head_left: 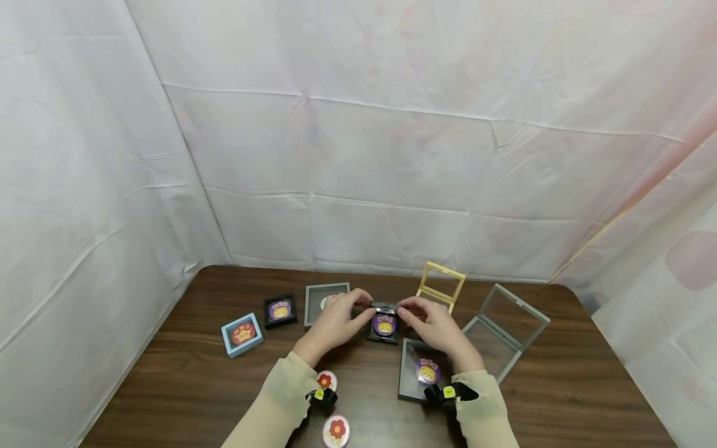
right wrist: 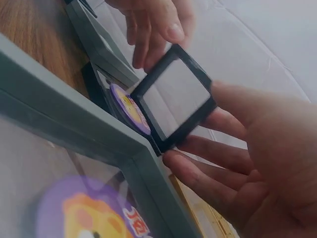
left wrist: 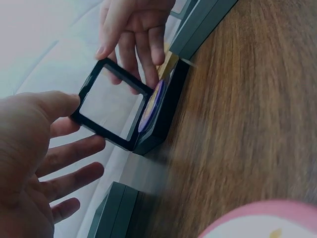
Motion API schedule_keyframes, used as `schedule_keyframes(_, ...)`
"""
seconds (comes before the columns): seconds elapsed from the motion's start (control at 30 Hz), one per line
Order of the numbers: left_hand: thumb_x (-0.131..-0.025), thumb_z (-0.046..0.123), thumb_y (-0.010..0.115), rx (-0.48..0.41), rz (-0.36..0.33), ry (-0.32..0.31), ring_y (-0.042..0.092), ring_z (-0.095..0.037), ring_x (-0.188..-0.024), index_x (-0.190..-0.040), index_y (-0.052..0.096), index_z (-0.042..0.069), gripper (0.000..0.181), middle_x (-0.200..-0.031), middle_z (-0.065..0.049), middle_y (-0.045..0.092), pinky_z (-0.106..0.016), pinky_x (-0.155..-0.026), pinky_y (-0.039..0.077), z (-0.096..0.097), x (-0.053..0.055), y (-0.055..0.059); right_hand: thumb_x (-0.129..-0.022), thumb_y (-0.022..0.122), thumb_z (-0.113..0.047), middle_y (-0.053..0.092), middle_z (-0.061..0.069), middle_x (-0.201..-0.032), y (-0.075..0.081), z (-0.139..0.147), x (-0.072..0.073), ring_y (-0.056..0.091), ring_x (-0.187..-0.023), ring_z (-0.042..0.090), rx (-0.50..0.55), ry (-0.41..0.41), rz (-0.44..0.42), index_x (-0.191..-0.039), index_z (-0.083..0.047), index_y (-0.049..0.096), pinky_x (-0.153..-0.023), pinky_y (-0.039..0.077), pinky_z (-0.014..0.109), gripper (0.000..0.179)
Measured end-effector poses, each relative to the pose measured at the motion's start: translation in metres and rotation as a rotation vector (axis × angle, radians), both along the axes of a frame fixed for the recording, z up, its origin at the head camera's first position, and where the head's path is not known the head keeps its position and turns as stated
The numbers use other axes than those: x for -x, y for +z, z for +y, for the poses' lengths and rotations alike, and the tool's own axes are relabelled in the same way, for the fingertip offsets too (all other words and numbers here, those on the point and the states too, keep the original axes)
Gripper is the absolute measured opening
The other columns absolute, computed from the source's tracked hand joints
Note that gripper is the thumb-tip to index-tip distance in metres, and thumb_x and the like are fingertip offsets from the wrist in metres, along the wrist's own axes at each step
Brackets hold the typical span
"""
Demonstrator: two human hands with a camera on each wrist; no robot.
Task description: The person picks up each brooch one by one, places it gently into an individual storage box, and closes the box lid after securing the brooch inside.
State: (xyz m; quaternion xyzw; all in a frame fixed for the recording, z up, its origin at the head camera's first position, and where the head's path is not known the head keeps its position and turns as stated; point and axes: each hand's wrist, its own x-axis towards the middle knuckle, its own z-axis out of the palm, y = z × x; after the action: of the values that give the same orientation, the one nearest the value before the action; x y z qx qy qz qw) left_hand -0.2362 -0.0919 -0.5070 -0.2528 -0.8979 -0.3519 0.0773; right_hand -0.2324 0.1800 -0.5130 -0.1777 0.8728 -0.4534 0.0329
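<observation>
A small black display case (head_left: 383, 340) stands open on the table between the two hands, its clear lid (left wrist: 101, 131) raised on the hinge. A purple round badge (head_left: 384, 325) with a yellow cartoon figure lies in its base. My left hand (head_left: 336, 320) pinches one upper corner of the lid, thumb on the near face, the other fingers spread. At the opposite corner my right hand (head_left: 439, 326) holds the lid between thumb and fingers. Beside the right wrist lies a grey case (head_left: 401, 373) with a similar purple badge inside, partly covered by the arm.
To the left are a blue case (head_left: 226, 339), another black case (head_left: 280, 324) and a grey case (head_left: 307, 311) partly behind the left hand. A yellow case (head_left: 442, 270) and a large grey case (head_left: 536, 336) stand open at right. Flower badges (head_left: 336, 430) lie near the left forearm.
</observation>
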Motion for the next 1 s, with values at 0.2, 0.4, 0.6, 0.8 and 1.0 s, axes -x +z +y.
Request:
schedule_keyframes(0.2, -0.104, 0.029, 0.078, 0.065, -0.011, -0.076, 0.072, -0.015, -0.107, -0.113, 0.076, 0.022, 0.012, -0.110, 0.007, 0.079, -0.048, -0.098, 0.045, -0.0066, 0.0023, 0.0010, -0.103, 0.080, -0.030, 0.076, 0.011, -0.124, 0.0000, 0.0078, -0.0007, 0.074, -0.115, 0.031, 0.054, 0.136, -0.026, -0.133, -0.009, 0.074, -0.092, 0.061, 0.037, 0.037)
schedule_keyframes(0.4, -0.098, 0.029, 0.084, 0.128, -0.007, -0.118, 0.071, -0.016, -0.103, -0.110, 0.079, 0.020, 0.016, -0.107, 0.005, 0.080, -0.047, -0.097, 0.047, -0.0100, 0.0025, 0.0006, -0.095, 0.089, -0.022, 0.074, 0.013, -0.128, -0.0040, 0.0085, 0.0006, 0.073, -0.116, 0.034, 0.070, 0.161, -0.058, -0.134, -0.009, 0.072, -0.095, 0.061, 0.043, 0.044)
schedule_keyframes(0.6, -0.095, 0.030, 0.088, 0.179, -0.019, -0.121, 0.068, -0.018, -0.103, -0.110, 0.081, 0.017, 0.021, -0.106, 0.005, 0.080, -0.050, -0.097, 0.046, -0.0087, -0.0003, 0.0028, -0.086, 0.096, -0.016, 0.073, 0.013, -0.128, -0.0042, 0.0055, 0.0000, 0.073, -0.115, 0.033, 0.054, 0.150, -0.050, -0.133, -0.008, 0.072, -0.095, 0.062, 0.041, 0.054)
schedule_keyframes(0.8, -0.095, 0.029, 0.088, 0.189, -0.045, -0.112, 0.066, -0.019, -0.105, -0.111, 0.081, 0.017, 0.022, -0.107, 0.004, 0.079, -0.050, -0.098, 0.044, -0.0076, -0.0024, 0.0044, -0.083, 0.099, -0.018, 0.074, 0.010, -0.125, -0.0034, 0.0037, -0.0004, 0.073, -0.111, 0.030, -0.026, 0.137, 0.025, -0.133, -0.009, 0.072, -0.086, 0.062, 0.038, 0.057)
schedule_keyframes(1.0, -0.094, 0.029, 0.089, 0.198, -0.048, -0.113, 0.066, -0.019, -0.106, -0.111, 0.081, 0.018, 0.022, -0.108, 0.005, 0.079, -0.049, -0.097, 0.043, -0.0069, -0.0019, 0.0051, -0.082, 0.100, -0.019, 0.073, 0.005, -0.126, -0.0038, 0.0022, -0.0007, 0.072, -0.117, 0.029, -0.054, 0.120, 0.039, -0.131, -0.013, 0.073, -0.097, 0.059, 0.048, 0.057)
